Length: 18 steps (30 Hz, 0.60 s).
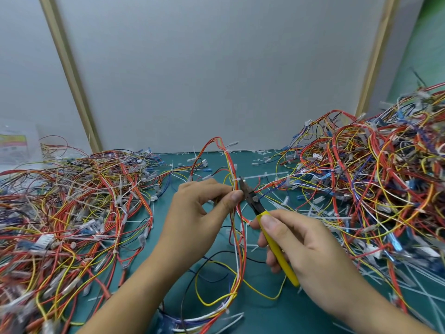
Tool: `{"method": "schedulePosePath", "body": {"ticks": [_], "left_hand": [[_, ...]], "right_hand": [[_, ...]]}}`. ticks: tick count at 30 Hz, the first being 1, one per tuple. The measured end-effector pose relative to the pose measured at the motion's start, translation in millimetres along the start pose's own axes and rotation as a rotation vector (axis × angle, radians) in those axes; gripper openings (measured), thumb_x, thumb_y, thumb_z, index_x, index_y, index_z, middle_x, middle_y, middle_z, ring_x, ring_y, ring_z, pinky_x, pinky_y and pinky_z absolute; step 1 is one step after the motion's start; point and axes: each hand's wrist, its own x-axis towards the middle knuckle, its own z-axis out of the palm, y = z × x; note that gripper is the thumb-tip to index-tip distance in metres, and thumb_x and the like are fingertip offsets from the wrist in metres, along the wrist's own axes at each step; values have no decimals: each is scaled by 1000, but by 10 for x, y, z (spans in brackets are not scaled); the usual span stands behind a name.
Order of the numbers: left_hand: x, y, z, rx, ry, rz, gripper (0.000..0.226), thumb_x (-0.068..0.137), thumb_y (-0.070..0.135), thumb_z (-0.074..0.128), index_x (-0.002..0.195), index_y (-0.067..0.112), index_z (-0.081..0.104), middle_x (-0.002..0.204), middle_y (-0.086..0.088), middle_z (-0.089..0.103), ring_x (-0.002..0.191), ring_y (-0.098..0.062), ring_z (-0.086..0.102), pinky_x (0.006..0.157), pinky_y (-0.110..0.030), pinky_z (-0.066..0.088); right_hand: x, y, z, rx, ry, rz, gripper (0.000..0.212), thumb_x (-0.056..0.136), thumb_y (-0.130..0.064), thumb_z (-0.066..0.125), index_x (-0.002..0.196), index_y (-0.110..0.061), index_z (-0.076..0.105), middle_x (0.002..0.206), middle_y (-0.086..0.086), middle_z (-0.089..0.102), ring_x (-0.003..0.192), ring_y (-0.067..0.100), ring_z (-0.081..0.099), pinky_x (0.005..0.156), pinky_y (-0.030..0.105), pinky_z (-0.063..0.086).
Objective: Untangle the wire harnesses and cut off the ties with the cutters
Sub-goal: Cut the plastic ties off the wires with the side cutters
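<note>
Roughly midway, I judge: left hand [202, 208] fingers [212, 186] pinch a harness [237, 237] above the surface [252, 317], right hand [305, 244] grips cutters [255, 203] at its tie [265, 175]; offcuts [325, 215] lie scattered, tangled heaps [373, 177] remain.

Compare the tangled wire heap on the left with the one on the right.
The left heap of tangled coloured wires lies low and spread out; the right heap of tangled coloured wires stands much taller. Left heap's wires run flat; right heap's arch in loops. Both mix red, yellow and blue wires.
</note>
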Motion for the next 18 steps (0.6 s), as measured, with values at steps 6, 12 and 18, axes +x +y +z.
{"method": "schedulePosePath", "body": {"ticks": [6, 12, 18], "left_hand": [[-1, 19, -5, 0, -12, -10, 24, 89, 37, 63, 83, 20, 78, 73, 4, 67, 75, -17, 61, 84, -53, 45], [-1, 7, 9, 4, -24, -1, 25, 91, 38, 64, 82, 20, 78, 73, 2, 67, 75, -18, 62, 83, -53, 45], [3, -9, 2, -8, -18, -17, 27, 92, 40, 64, 81, 18, 77, 72, 0, 67, 75, -20, 64, 84, -51, 46]], "right_hand": [[-1, -26, -16, 21, 0, -9, 40, 80, -58, 52, 84, -25, 73, 69, 1, 62, 57, 13, 58, 54, 29, 53], [-31, -82, 1, 75, -10, -3, 39, 83, -53, 51, 80, -20, 71, 64, 3, 55, 50, 16, 52, 47, 29, 47], [-44, -129, -3, 193, 7, 57, 40, 84, -55, 56, 80, -19, 71, 64, 1, 54, 50, 16, 48, 42, 26, 43]]}}
